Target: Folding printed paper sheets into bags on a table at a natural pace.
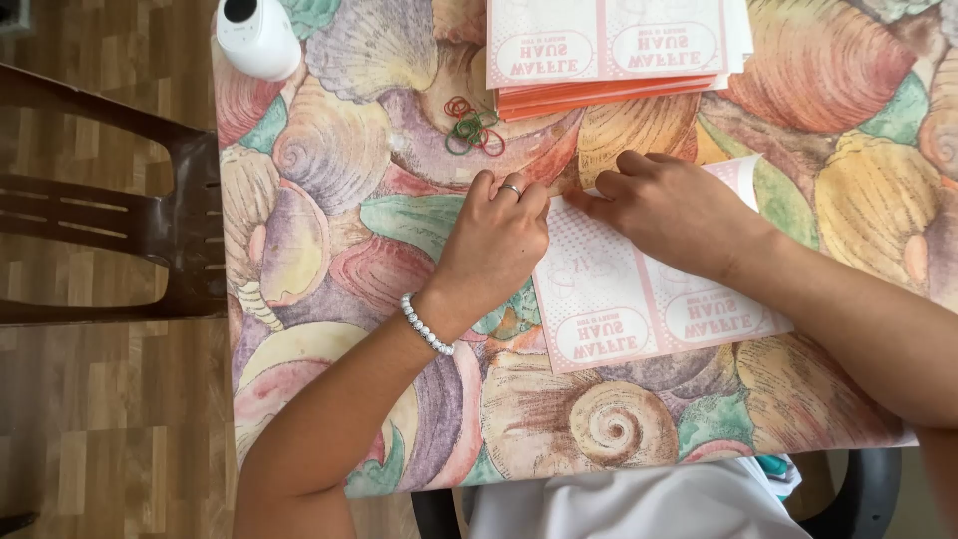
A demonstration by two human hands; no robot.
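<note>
Pink-printed paper sheet (639, 299) lies flat near the tabletop's (329, 150) front edge, long axis slanting; both hands pinch its far-left corner, left hand (494, 245) beside right hand (669, 210), fingers closed on paper.

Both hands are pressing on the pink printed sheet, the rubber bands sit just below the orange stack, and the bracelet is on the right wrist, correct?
Not quite: the head view shows the bead bracelet on the left wrist. The left hand and right hand do press the pink printed sheet, with the rubber bands just below the orange stack.
</note>
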